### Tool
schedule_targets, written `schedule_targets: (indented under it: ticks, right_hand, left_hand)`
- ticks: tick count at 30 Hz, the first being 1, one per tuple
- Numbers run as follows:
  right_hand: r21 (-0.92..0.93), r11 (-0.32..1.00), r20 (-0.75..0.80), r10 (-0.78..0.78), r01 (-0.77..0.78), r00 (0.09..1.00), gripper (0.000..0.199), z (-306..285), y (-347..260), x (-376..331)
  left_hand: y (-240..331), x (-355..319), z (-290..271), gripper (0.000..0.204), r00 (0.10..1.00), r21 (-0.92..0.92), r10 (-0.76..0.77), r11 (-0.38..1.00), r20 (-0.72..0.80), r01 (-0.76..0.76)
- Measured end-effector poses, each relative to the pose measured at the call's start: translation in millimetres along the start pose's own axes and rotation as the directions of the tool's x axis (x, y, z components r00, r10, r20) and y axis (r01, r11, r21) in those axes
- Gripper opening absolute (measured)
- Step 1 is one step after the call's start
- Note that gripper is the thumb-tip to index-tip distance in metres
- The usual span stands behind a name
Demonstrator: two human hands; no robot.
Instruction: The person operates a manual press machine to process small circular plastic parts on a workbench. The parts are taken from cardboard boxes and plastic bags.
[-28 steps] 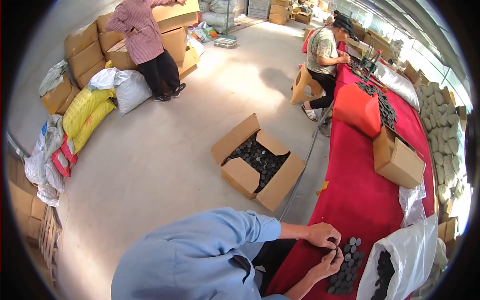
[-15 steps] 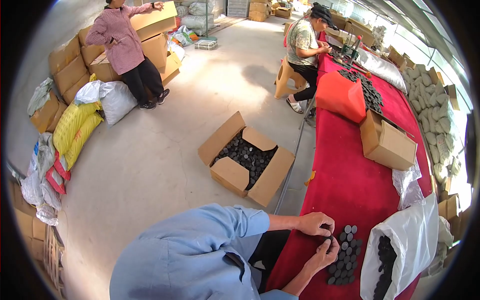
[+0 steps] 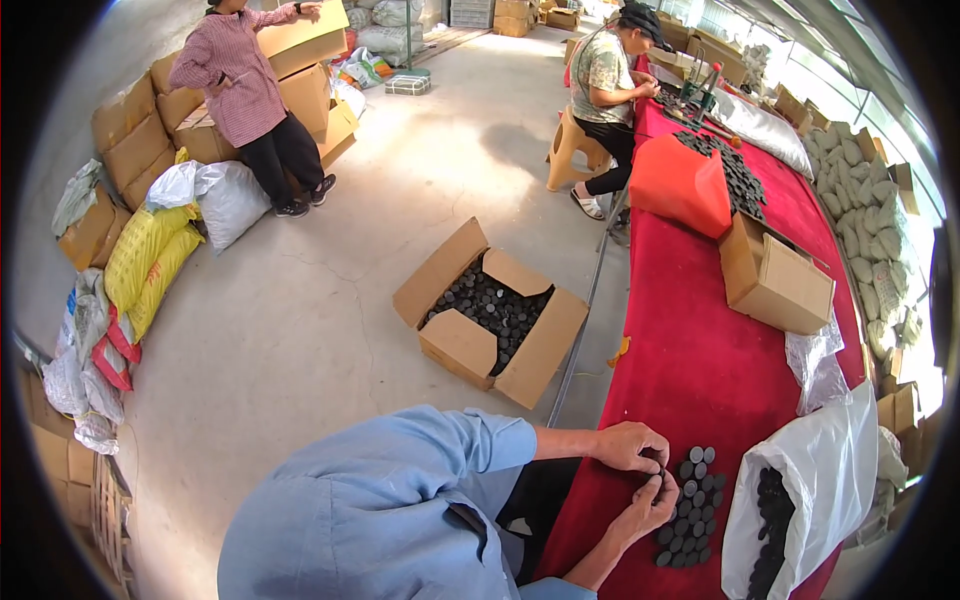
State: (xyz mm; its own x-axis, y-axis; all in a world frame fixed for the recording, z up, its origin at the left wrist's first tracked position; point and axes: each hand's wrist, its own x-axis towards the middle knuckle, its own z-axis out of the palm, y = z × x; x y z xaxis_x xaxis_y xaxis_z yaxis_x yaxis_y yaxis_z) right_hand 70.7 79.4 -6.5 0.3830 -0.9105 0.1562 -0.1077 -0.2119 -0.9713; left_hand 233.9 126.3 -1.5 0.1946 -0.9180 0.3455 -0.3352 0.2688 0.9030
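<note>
My left hand (image 3: 632,446) and my right hand (image 3: 648,510) meet over the red cloth, fingers pinched together. Between their fingertips is a small black round piece (image 3: 656,474), mostly hidden by the fingers. Just right of my hands, several black round caps (image 3: 692,512) lie in close rows on the cloth, some showing greyer faces. Beyond them a white sack (image 3: 824,480) lies with its mouth toward me, and more black pieces (image 3: 772,520) show inside it.
An open cardboard box (image 3: 450,350) full of black caps stands on the floor left of the red-covered table (image 3: 690,350). A brown carton (image 3: 770,275) and red bag (image 3: 680,185) sit farther along. A seated co-worker (image 3: 612,95) works there; another person (image 3: 240,80) stands far left.
My hands stay together at the same spot, with only slight finger movement around the black piece. The whole view has shifted a little.
</note>
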Motion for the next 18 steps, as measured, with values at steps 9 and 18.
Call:
schedule_targets:
  ticks: [9,18]
  right_hand:
    - [0.028,0.999,-0.002,-0.026,0.026,1.000,0.018,1.4,2.7,-1.6]
    - [0.073,0.997,-0.032,0.024,-0.022,0.999,0.017,5.8,-5.1,2.2]
  left_hand:
    - [-0.1,-2.6,-2.2,0.020,1.000,0.019,0.009,1.000,-0.003,-0.009]
    - [-11.6,4.7,-6.0,0.020,0.982,-0.178,0.059,0.980,-0.177,-0.091]
